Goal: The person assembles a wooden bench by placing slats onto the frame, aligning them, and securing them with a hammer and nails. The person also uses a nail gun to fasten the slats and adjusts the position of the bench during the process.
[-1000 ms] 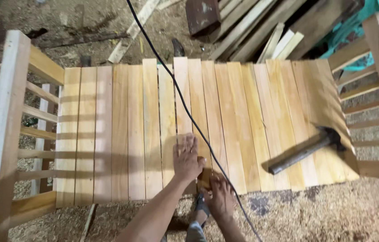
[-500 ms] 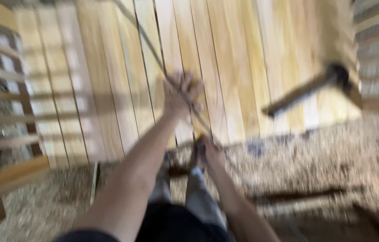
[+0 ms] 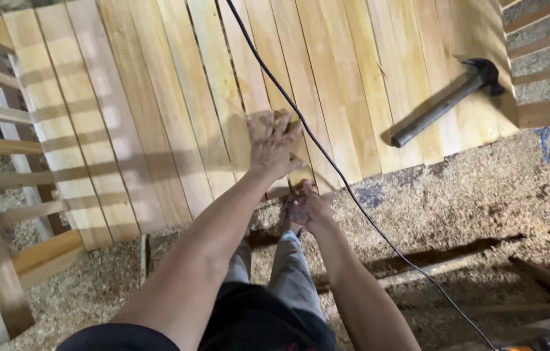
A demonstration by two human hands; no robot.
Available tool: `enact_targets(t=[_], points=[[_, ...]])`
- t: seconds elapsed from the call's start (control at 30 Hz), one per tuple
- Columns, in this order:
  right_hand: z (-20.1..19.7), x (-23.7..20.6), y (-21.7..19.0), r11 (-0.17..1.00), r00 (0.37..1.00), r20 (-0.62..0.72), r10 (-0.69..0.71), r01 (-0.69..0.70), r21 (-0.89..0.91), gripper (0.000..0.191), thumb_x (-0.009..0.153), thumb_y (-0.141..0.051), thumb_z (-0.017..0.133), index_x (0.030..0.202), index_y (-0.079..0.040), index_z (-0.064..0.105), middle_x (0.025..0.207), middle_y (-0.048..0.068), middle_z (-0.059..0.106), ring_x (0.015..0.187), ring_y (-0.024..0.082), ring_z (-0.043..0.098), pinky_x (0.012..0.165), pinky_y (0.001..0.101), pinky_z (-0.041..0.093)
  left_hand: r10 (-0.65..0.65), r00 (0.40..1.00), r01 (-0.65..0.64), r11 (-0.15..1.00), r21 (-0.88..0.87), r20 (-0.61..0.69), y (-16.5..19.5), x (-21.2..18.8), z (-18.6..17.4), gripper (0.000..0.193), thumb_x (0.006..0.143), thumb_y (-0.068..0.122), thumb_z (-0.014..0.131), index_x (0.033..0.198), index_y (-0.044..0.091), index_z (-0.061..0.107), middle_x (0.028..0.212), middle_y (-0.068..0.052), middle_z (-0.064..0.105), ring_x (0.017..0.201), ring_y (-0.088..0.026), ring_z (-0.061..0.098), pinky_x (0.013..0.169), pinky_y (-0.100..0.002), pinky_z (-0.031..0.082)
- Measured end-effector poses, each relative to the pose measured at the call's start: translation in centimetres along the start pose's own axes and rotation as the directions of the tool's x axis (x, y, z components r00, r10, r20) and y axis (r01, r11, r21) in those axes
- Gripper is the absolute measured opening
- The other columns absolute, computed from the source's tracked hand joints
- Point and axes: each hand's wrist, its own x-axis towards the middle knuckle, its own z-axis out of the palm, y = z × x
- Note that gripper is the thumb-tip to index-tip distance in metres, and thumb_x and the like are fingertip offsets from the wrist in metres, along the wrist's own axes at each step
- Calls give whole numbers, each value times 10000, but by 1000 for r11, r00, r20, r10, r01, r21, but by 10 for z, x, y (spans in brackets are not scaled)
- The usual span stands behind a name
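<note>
A panel of pale wooden slats (image 3: 177,110) lies on the sawdust-covered ground. My left hand (image 3: 273,144) rests on a middle slat near the panel's front edge, fingers curled down against the wood, with a small bit of wood showing at the fingertips. My right hand (image 3: 307,208) is just below it at the slat's near end, fingers bent around the edge; what it grips is hidden. A black cable (image 3: 327,162) runs diagonally across the slats and passes right beside both hands.
A dark hammer (image 3: 444,104) lies on the slats at the right. A wooden frame with rails (image 3: 1,175) stands at the left and another (image 3: 548,58) at the upper right. Sawdust (image 3: 483,208) covers the ground, with loose battens lower right. My legs are below.
The view has swung down and left, then steadied. My left hand has stayed on the same slat and my right hand stays at the panel's near edge. The hammer has not moved.
</note>
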Motion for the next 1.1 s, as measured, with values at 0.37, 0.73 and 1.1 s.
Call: enact_targets(t=[0.37, 0.73, 1.1], points=[[24, -36, -1, 958, 989, -133, -64, 23, -287, 604, 1045, -557, 577, 980, 28, 709, 938, 249, 772, 795, 347, 777, 681, 477, 601, 50, 925, -73, 996, -49, -377, -78, 94, -39, 712, 888, 405, 646, 1510, 175, 389, 1626, -84, 273, 1525, -328, 222, 1218, -637, 119], [58, -28, -39, -222, 166, 404, -900, 622, -751, 485, 813, -204, 772, 1283, -115, 694, 1259, 125, 654, 1067, 275, 650, 938, 489, 516, -75, 882, 15, 991, -131, -465, -119, 184, -96, 658, 1005, 438, 577, 1576, 209, 341, 1698, -33, 207, 1567, -299, 161, 1229, -684, 144], [58, -39, -47, 62, 419, 269, -867, 626, -777, 480, 710, -180, 851, 1175, -216, 742, 1395, 37, 545, 1044, 312, 490, 885, 427, 507, -211, 939, 167, 970, -175, -272, -145, 224, -187, 1462, 582, 690, 890, 1628, 135, 32, 1715, -79, 136, 1574, -293, -33, 1247, -630, -1]])
